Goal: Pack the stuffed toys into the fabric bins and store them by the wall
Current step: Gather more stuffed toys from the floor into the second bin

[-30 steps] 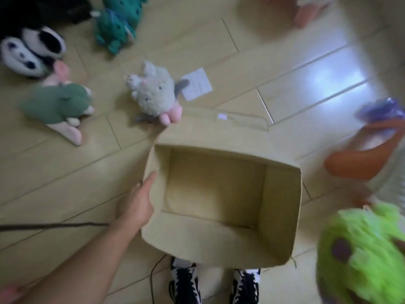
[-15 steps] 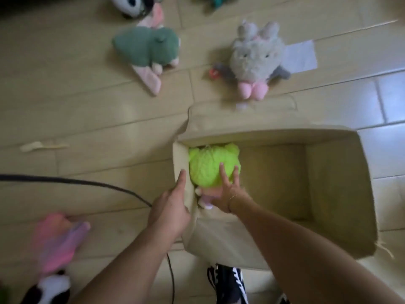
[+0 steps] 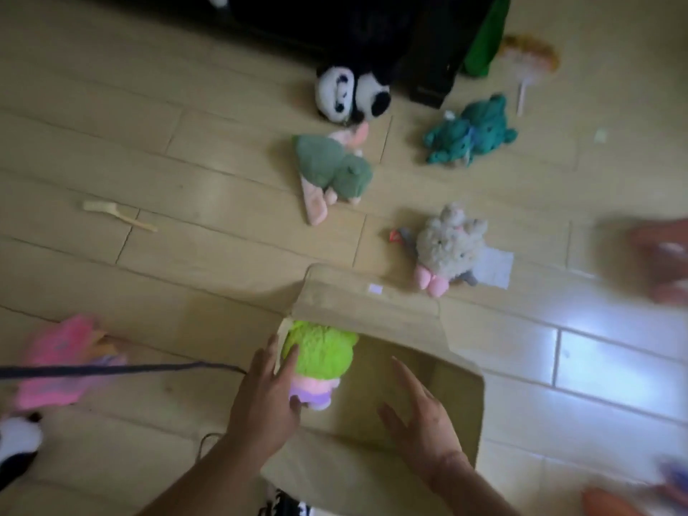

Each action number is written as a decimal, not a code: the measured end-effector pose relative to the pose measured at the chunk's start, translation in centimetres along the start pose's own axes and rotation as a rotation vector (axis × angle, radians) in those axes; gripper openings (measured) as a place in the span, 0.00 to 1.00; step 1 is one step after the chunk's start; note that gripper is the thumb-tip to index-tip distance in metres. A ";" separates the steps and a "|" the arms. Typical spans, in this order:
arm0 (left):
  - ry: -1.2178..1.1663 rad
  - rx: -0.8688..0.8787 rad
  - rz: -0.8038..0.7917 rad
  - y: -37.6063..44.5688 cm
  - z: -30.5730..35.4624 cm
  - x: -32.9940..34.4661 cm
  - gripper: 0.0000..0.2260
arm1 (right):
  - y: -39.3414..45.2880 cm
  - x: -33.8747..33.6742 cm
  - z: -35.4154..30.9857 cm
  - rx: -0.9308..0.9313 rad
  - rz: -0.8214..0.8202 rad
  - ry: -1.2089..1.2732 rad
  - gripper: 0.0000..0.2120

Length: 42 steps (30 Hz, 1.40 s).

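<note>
A beige fabric bin (image 3: 372, 307) stands open on the wood floor below me. A lime-green stuffed toy (image 3: 320, 353) with a pink and purple lower part lies inside it at the left corner. My left hand (image 3: 266, 398) rests on the bin's left wall with straight fingers touching the toy. My right hand (image 3: 420, 411) hovers above the bin's inside, fingers spread, holding nothing. Loose on the floor beyond lie a grey bunny (image 3: 448, 249), a dull green toy (image 3: 331, 169), a teal toy (image 3: 471, 132) and a panda (image 3: 352, 93).
A pink toy (image 3: 61, 361) and a black-and-white toy (image 3: 16, 446) lie at the left. A dark strap (image 3: 111, 369) crosses toward the bin. A wooden spoon (image 3: 115, 214), a white paper (image 3: 495, 268) and dark furniture (image 3: 372, 24) lie beyond. Blurred orange shapes sit at the right edge.
My right hand has let go of the lime-green toy and pulled back to the right, spread open. The toy now lies in the bin's left corner. The view swung left.
</note>
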<state>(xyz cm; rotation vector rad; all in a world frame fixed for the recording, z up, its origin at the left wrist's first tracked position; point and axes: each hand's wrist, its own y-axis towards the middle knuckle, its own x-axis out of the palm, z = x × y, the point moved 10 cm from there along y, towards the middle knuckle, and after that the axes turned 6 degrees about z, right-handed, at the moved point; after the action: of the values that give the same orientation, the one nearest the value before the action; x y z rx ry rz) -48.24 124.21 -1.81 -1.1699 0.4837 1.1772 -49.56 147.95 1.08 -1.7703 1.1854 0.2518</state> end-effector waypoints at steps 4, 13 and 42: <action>-0.115 0.014 0.064 2.4 8.8 -3.2 0.38 | 2.3 -10.0 2.5 0.187 0.147 -0.019 0.36; -0.314 -0.180 -0.067 18.2 20.2 3.3 0.40 | 19.4 -17.4 12.1 0.278 0.005 -0.067 0.34; -1.132 -0.317 0.600 22.6 17.8 -4.8 0.03 | 18.3 -26.2 4.5 -0.057 0.243 0.213 0.26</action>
<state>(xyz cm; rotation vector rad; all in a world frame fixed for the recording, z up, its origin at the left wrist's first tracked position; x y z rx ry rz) -74.77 136.41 -1.32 -0.4311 -0.2674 2.2517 -76.16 166.09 3.93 -1.7336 1.5635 0.2459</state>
